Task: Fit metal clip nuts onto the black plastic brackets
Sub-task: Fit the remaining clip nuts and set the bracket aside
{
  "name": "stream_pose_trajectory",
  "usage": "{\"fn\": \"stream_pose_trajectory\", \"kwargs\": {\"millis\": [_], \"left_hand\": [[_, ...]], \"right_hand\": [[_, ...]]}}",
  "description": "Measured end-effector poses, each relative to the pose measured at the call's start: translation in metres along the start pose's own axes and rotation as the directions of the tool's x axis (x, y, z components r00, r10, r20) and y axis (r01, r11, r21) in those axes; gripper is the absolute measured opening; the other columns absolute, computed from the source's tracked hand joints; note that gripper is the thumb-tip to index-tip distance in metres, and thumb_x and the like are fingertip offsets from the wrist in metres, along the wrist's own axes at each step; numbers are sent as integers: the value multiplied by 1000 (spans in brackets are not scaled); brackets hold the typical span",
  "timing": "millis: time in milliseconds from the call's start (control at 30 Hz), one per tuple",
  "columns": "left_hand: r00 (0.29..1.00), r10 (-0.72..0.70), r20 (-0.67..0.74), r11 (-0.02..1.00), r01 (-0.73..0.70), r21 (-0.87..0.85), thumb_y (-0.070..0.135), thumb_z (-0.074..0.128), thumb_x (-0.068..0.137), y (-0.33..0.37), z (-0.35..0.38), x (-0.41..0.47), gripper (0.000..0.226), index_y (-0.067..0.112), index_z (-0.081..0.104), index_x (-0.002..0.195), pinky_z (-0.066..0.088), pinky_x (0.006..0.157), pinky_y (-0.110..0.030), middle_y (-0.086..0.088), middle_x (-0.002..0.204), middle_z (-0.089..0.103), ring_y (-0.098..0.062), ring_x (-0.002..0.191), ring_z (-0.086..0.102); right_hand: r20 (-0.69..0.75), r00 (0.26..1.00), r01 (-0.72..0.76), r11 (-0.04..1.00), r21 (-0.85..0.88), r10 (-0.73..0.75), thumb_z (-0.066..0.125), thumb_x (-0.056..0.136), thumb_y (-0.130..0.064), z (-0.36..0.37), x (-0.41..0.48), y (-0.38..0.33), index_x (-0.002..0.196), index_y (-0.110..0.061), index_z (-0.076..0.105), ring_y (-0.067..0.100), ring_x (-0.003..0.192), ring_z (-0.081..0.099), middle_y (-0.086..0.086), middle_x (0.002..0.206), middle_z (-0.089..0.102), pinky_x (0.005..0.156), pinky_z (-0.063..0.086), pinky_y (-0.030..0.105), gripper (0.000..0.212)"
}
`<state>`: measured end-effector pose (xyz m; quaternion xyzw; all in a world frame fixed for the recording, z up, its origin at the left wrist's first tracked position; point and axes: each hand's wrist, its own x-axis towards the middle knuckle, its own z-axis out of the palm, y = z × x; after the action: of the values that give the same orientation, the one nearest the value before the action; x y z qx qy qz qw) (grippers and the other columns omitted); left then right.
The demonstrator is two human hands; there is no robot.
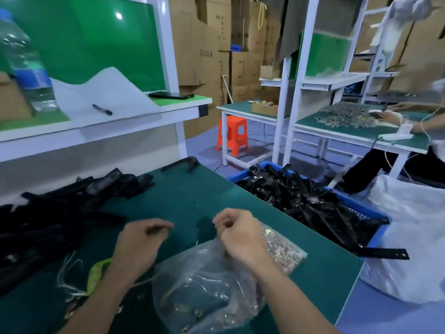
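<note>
Right hand [238,233] hovers palm-down over the far edge of the clear bag of clip nuts [212,292], fingers curled toward the thumb; left hand [144,237] hovers left of the bag, fingers likewise curled; whether either grips anything cannot be told; black brackets [53,213] lie piled farther left.

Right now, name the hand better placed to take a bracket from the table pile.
Left, probably: the left hand is beside the bracket pile, while the right hand is over the clip bag.
</note>
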<state>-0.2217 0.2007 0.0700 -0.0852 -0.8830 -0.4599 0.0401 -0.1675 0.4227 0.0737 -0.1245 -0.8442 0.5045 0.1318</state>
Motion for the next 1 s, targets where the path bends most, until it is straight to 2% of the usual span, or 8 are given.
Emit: {"fn": "stream_pose_trajectory", "kwargs": {"millis": [267, 467, 567, 667, 767, 833, 900, 1000], "left_hand": [[904, -271, -330, 943, 318, 96, 16, 70, 94, -108, -147, -80, 29, 41, 77, 81, 39, 38, -18, 20, 64, 72, -11, 46, 61], [801, -429, -416, 868, 494, 55, 12, 67, 96, -176, -213, -146, 30, 38, 77, 86, 42, 38, -21, 11, 69, 75, -16, 43, 62], [808, -458, -371, 867, 497, 11, 22, 71, 95, -190, -214, -167, 17, 35, 77, 105, 51, 53, -24, 17, 79, 76, -15, 61, 67], [853, -441, -279, 881, 471, 50, 43, 73, 91, -192, -201, -173, 43, 45, 61, 132, 41, 77, -8, 26, 121, 56, 6, 93, 55], [889, -355, -289, 869, 428, 249, 52, 66, 92, -194, -193, -166, 58, 52, 44, 146, 38, 103, -19, 23, 142, 49, -4, 130, 46], [925, -260, -278, 823, 363, 438, 57, 55, 95, -194, -187, -163, 59, 51, 36, 151, 24, 119, -27, 29, 155, 36, -3, 147, 26], [951, -196, -237, 809, 294, 509, 58, 45, 98, -194, -179, -160, 54, 52, 35, 150, 15, 120, -27, 32, 158, 28, 0, 149, 15], [980, -139, -141, 838, 192, 511, 52, 40, 102, -198, -173, -160, 42, 49, 49, 143, 17, 112, -19, 35, 152, 37, 5, 142, 23]], "right_hand": [[473, 877, 167, 977, -132, -85, 61, 81, -2, 114, -27, -58, 86, -34, 75, -1, 85, 65, -18, 87, 71, 65, 39, 1, 35], [559, 823, 231, 957, -176, -97, 60, 88, -4, 204, -28, -85, 120, -28, 70, 11, 118, 59, -8, 125, 67, 93, 46, 20, 41], [602, 795, 250, 945, -211, -76, 59, 92, -13, 244, -22, -102, 135, -26, 57, 17, 106, 64, -3, 128, 63, 87, 52, 28, 45], [615, 787, 252, 933, -256, -44, 57, 94, -14, 277, -14, -117, 142, -29, 46, 15, 76, 63, 2, 114, 62, 55, 46, 26, 51], [656, 748, 368, 887, -279, -104, 53, 95, -5, 307, -6, -129, 147, -29, 41, 15, 74, 62, 7, 114, 62, 53, 44, 23, 58], [706, 690, 476, 834, -279, -158, 54, 93, 2, 329, -4, -137, 149, -28, 40, 14, 84, 61, 8, 130, 58, 61, 47, 23, 65], [736, 647, 593, 739, -319, -202, 56, 90, 4, 349, -1, -141, 149, -28, 41, 20, 120, 53, 3, 146, 46, 90, 50, 32, 68], [717, 644, 716, 537, -445, -265, 58, 84, 4, 367, -4, -141, 139, -31, 45, 24, 127, 47, -2, 139, 51, 105, 40, 46, 67]]}}
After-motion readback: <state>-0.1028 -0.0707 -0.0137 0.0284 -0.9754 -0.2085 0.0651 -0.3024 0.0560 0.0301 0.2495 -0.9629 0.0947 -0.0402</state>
